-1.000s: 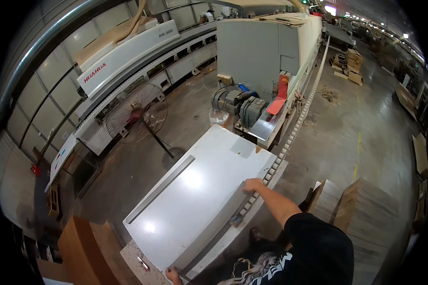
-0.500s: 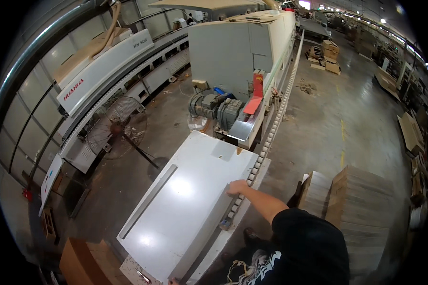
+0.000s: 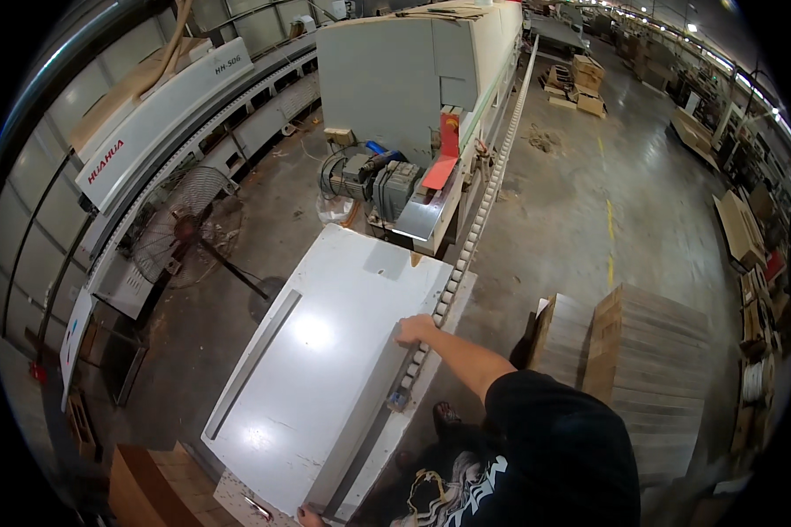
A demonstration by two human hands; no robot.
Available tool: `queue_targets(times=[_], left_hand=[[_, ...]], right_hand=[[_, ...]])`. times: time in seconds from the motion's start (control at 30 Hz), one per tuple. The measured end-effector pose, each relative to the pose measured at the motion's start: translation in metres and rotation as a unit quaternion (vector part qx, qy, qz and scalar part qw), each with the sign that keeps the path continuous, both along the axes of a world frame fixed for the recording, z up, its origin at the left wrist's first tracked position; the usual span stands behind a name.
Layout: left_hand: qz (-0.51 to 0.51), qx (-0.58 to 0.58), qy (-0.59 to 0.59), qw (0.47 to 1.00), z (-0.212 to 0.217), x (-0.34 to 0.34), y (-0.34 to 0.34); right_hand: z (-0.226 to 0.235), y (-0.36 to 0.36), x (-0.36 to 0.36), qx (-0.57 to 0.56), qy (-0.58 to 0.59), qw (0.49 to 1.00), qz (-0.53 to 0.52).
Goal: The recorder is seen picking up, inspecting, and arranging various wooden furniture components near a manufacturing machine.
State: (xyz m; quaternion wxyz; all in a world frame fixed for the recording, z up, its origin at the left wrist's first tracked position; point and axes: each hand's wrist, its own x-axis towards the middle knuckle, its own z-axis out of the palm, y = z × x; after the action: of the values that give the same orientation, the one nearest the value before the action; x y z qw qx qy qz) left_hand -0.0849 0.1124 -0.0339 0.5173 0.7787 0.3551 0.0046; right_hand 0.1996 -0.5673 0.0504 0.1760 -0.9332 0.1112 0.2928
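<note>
A long, narrow grey board (image 3: 357, 425) lies along the right side of a white tabletop (image 3: 272, 413), beside a row of conveyor rollers. Gripping its far end is my right hand (image 3: 416, 330), fingers curled over the end near the rollers. At the near end, by the lower edge of the view, only part of my left hand (image 3: 309, 516) shows, with a thumb or finger against the board; its other fingers are hidden. A second narrow grey strip (image 3: 255, 362) rests along the tabletop's left side.
Beyond the table stands a large grey machine (image 3: 378, 79) with motors (image 3: 387, 186) and a red flap (image 3: 442, 162). Conveyor rollers (image 3: 472, 235) run along its right side. A floor fan (image 3: 186, 230) stands left. Stacked boards (image 3: 650, 378) are to my right, a cardboard box (image 3: 145, 487) lower left.
The whole scene has shifted up and left as my head view moved. Both hands stay on the board's ends, and the board has hardly moved against the table.
</note>
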Motion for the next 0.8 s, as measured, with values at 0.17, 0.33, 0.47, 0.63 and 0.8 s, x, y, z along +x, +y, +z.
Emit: queue_targets(times=[0.17,0.33,0.47,0.63,0.8], left_hand=[[-0.01,0.013,0.011,1.0,0.002,0.003,-0.002],[-0.014,0.04,0.025,0.999,0.005,0.001,-0.001],[-0.016,0.132,0.063,0.989,0.014,0.005,-0.003],[0.056,0.483,0.136,0.863,0.012,0.01,-0.026],[-0.073,0.435,0.052,0.896,0.02,0.033,-0.067]], right_hand=[[0.002,-0.001,-0.002,0.001,-0.006,1.0,-0.008],[0.009,0.004,-0.003,0.0,-0.017,1.0,0.004],[0.006,0.001,-0.002,0.012,-0.028,1.0,-0.005],[-0.001,0.007,-0.009,-0.002,-0.098,0.995,-0.007],[-0.002,0.014,-0.019,0.005,-0.225,0.973,-0.051]])
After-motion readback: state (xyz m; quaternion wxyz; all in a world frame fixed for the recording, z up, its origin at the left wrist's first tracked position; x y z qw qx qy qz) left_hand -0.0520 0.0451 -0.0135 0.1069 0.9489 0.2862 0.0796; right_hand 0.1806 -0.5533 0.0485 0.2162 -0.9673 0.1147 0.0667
